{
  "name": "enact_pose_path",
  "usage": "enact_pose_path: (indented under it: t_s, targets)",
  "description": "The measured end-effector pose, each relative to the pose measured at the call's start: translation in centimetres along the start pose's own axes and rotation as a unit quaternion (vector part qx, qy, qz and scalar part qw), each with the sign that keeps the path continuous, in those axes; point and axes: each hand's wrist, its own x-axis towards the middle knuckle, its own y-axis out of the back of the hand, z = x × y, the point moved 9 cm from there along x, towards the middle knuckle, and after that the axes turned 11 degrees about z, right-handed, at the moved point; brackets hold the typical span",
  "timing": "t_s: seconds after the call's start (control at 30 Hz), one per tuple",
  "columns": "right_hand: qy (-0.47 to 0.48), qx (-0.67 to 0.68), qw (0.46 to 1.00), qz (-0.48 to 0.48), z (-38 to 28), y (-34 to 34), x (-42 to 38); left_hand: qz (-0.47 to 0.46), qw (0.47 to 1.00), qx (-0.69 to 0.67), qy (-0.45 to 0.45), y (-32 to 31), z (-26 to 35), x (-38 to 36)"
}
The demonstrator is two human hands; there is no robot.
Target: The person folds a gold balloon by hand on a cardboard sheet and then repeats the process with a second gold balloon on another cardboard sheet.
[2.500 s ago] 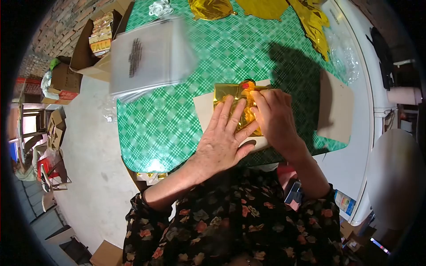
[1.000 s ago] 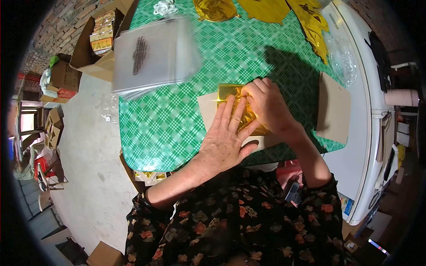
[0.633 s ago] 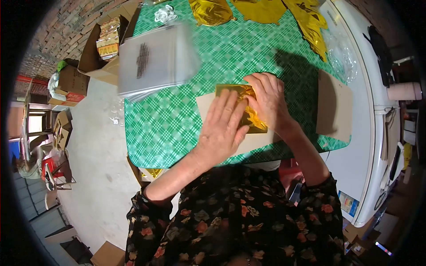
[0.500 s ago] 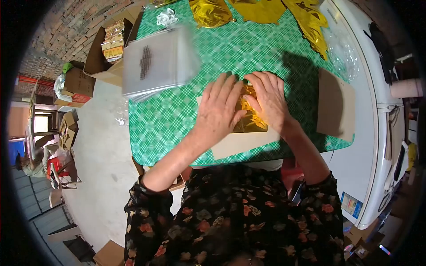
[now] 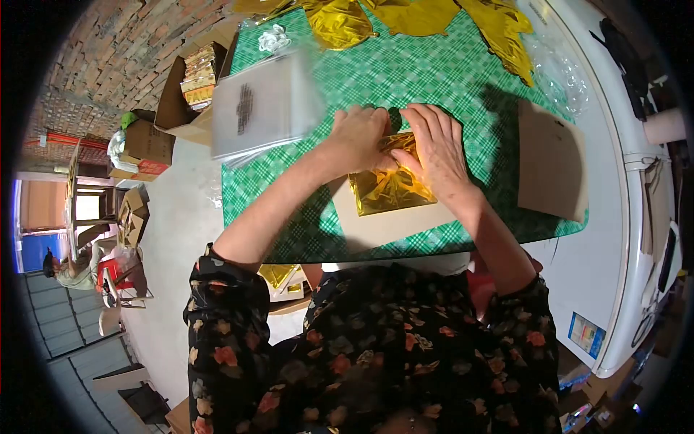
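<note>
A folded piece of shiny gold foil (image 5: 387,195) lies on a flat beige cardboard sheet (image 5: 379,233) near the table's front edge. My left hand (image 5: 358,141) is curled at the foil's upper left corner, its fingers bent and closed on the edge; the fingertips are partly hidden. On the right side of the foil rests my right hand (image 5: 439,155), with fingers stretched out past the far edge and the thumb on the creased middle.
A stack of clear plastic sleeves (image 5: 271,105) lies to the left on the green checked tablecloth (image 5: 405,79). Larger gold foil pieces (image 5: 412,16) and white string (image 5: 274,38) are at the back. Another cardboard sheet (image 5: 551,159) lies right, beside a white fridge (image 5: 614,217).
My left hand has gone from lying flat to curled at the foil's far left corner, uncovering more foil. My right hand stays on the right side. The view has shifted slightly.
</note>
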Motion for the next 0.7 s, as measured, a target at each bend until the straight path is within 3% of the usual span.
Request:
enact_pose_path:
  t_s: [0.2, 0.3, 0.7]
  targets:
    - [-0.005, 0.006, 1.000, 0.015, 0.03, 0.03, -0.17, -0.028, 0.999, -0.001, 0.034, 0.07, 0.19, 0.33]
    - [-0.008, 0.008, 1.000, 0.009, 0.10, -0.02, -0.18, -0.018, 0.999, 0.042, 0.000, -0.07, 0.11, 0.47]
    - [-0.009, -0.003, 1.000, 0.011, 0.14, -0.10, -0.25, -0.030, 0.997, 0.071, 0.005, -0.01, 0.52, 0.48]
